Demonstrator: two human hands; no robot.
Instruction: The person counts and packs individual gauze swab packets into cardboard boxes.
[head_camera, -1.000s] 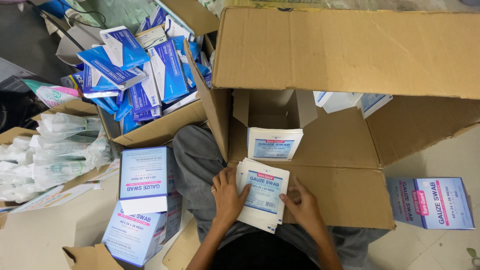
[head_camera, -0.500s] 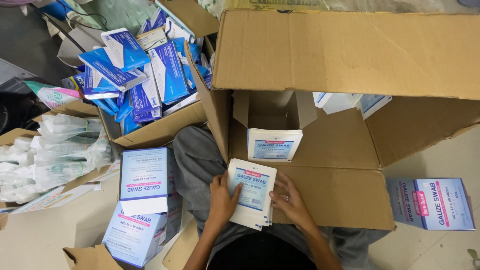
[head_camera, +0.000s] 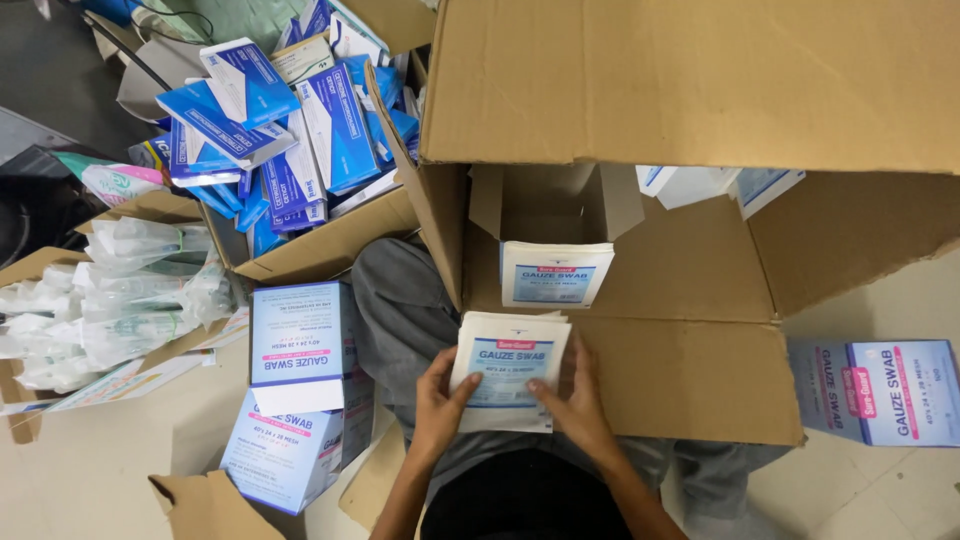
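Inside big carton: gauze packet stack | hands hold packets

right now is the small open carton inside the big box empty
No, the small open carton holds a stack of white packets sticking out.

Stack of white packets held over a cardboard box
Gripped by left hand and right hand at either side.

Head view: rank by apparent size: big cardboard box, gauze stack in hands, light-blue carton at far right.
1. big cardboard box, by far the largest
2. light-blue carton, though cut off by the frame edge
3. gauze stack, held between left hand and right hand
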